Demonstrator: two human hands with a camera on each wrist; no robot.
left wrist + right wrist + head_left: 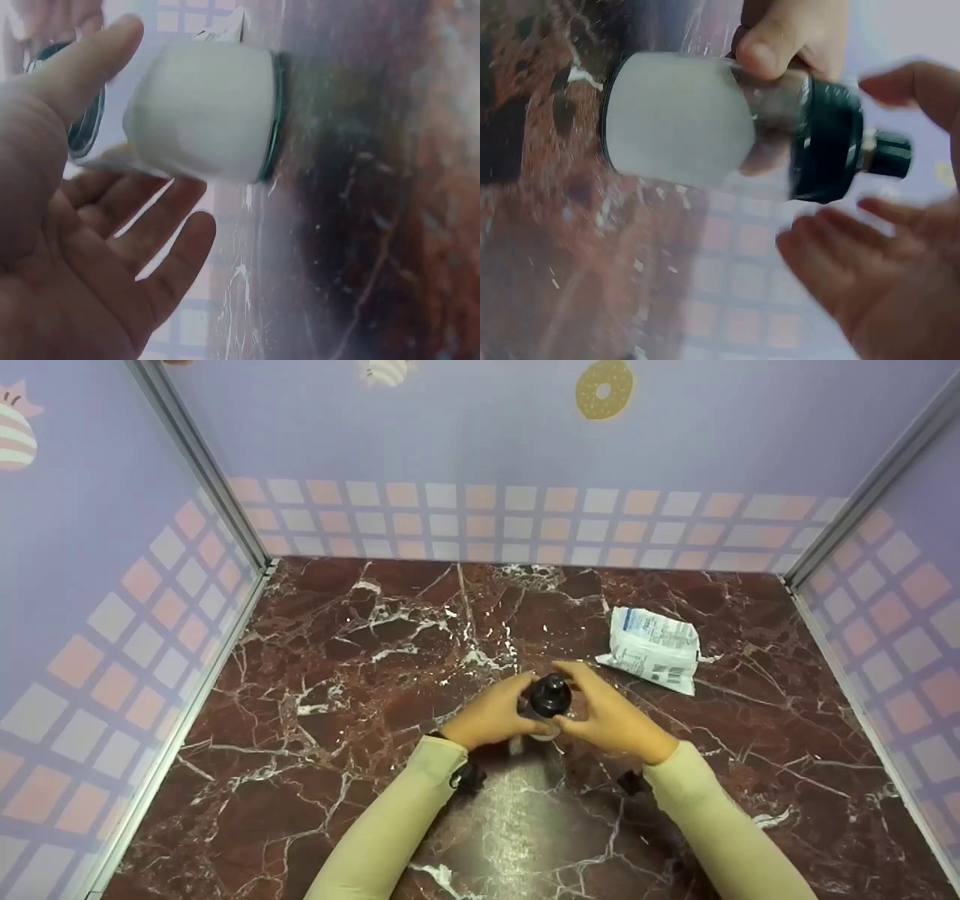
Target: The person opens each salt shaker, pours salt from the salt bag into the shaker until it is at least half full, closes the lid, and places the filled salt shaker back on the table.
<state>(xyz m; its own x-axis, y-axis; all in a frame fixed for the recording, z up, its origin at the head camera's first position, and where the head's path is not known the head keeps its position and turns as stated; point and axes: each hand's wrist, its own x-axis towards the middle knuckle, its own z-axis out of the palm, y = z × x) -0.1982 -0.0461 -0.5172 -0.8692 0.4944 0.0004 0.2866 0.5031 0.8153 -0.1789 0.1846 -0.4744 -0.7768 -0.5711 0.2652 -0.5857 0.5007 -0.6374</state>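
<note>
A clear jar (679, 120) with white contents and a black knobbed lid (551, 695) stands upright between the two hands. My left hand (499, 711) grips the jar near its top, with the thumb across the near side, as the left wrist view shows. Around the lid, my right hand (616, 712) spreads its thumb and fingers. In the right wrist view a gap shows between those fingers and the lid (829, 142). Whether the jar's base touches the tabletop cannot be told.
A white printed packet (652, 649) lies on the dark red marbled tabletop (360, 675), behind and right of the hands. White specks are scattered behind the jar. Patterned panels (480, 450) wall the table at the back and both sides.
</note>
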